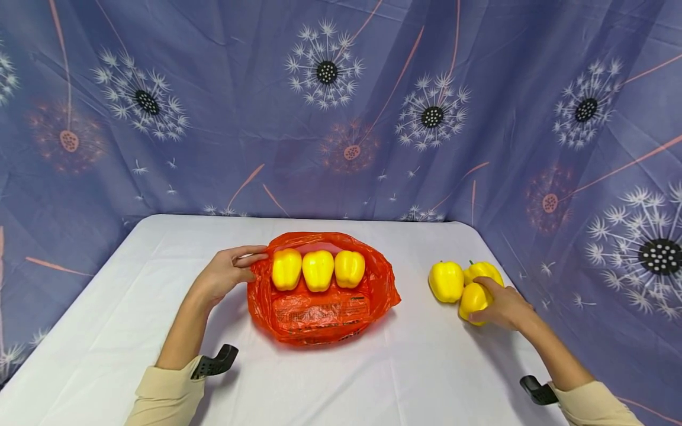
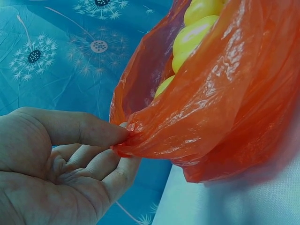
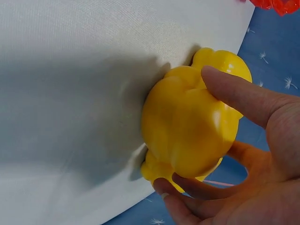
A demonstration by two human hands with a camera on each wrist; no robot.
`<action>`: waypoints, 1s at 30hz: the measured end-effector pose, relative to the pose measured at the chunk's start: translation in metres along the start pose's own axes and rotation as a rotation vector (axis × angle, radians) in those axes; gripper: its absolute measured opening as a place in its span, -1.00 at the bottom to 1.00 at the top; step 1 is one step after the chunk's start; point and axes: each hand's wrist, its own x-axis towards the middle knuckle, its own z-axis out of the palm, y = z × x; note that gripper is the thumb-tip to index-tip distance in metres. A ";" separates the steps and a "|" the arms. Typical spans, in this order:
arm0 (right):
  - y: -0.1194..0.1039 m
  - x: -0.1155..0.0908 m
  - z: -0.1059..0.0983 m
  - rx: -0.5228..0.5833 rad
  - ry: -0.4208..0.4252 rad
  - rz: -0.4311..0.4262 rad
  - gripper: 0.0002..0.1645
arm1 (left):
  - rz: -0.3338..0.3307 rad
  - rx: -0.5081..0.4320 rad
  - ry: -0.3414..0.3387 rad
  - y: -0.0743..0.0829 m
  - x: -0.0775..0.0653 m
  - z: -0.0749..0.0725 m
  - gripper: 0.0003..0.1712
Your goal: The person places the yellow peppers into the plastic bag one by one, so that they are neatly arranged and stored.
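Note:
An opened red plastic bag (image 1: 321, 328) lies on the table with three yellow bell peppers (image 1: 318, 271) in a row inside it. My left hand (image 1: 224, 276) pinches the bag's left rim between thumb and fingers, as the left wrist view shows with the bag (image 2: 211, 103). Over on the right, my right hand (image 1: 503, 305) grips the nearest yellow bell pepper (image 3: 187, 126), thumb on one side and fingers on the other. Two more peppers are beside it: one to its left (image 1: 446, 281) and one behind (image 1: 483, 271), partly hidden.
A white cloth covers the table (image 1: 415, 367). Blue dandelion-print curtains (image 1: 240, 118) hang behind it and along both sides. Each wrist carries a black camera mount (image 1: 215, 361) at the beige sleeve cuff.

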 end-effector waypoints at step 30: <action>-0.020 0.004 -0.027 0.102 0.202 -0.068 0.01 | 0.001 0.003 -0.004 -0.002 0.002 0.000 -0.21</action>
